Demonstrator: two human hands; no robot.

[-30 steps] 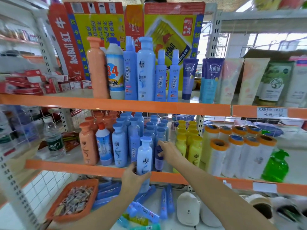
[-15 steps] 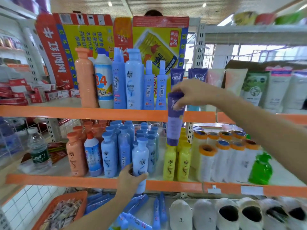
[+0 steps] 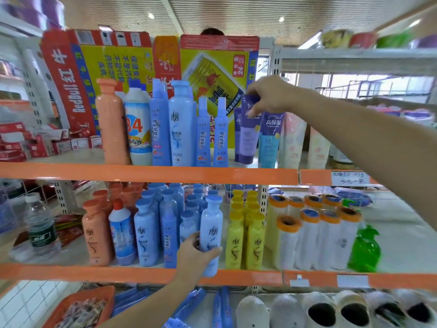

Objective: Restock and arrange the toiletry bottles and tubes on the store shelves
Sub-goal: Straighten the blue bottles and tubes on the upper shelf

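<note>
1. R hand [image 3: 272,95]: fingers pinch top of purple tube [image 3: 248,133] at upper shelf [image 3: 151,175], beside blue tube [image 3: 269,140]; base seems just off shelf.
2. L hand [image 3: 196,254]: fingers wrapped round pale-blue bottle [image 3: 211,230], mid shelf [image 3: 142,275] front edge.

Two bare forearms in view, no sleeves visible up to the frame edges. Left hand [image 3: 197,250] and right hand [image 3: 272,94] both bare: no gloves, rings, watch or wristband showing. Short plain nails on the right-hand fingertips [image 3: 251,114], as far as the blur allows.
</note>
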